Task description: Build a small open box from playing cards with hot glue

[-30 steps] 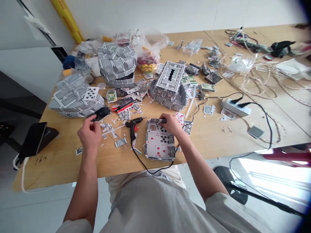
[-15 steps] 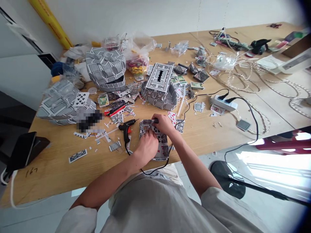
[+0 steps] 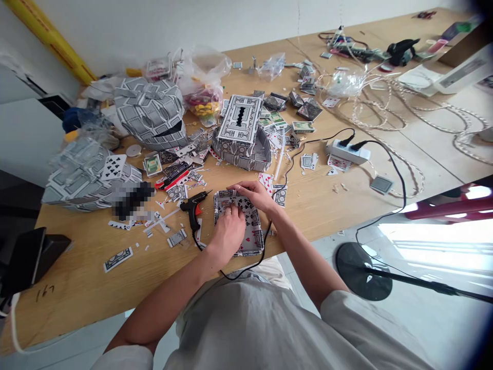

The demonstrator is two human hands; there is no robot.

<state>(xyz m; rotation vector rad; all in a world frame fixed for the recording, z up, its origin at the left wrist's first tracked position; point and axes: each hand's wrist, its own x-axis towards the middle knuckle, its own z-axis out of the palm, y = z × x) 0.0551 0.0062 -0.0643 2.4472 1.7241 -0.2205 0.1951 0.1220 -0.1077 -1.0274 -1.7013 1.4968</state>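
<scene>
A shallow open box (image 3: pixel 252 240) made of playing cards lies near the table's front edge, card faces showing on its inside. My left hand (image 3: pixel 230 228) reaches into it, fingers bent and slightly apart, the tips down by the inner floor near the far end. At the far right corner my right hand (image 3: pixel 256 196) grips the far wall, its fingers stretched along the rim; the thumb is partly hidden. Just left of the box lies a black hot glue gun (image 3: pixel 193 206) with an orange trigger, its cord running under my left forearm and past the box's right side.
Behind stand a heart-shaped card box (image 3: pixel 242 163) with a rectangular card lid (image 3: pixel 239 119) on it, and two larger card-covered boxes (image 3: pixel 148 108). Card scraps and a red cutter (image 3: pixel 173 180) lie around. A power strip (image 3: pixel 350 151) with cords sits right; a phone stand (image 3: pixel 36 259) is left.
The view has shifted a little, so things appear further left. My right fingers have straightened along the far rim; my left hand stays inside the box.
</scene>
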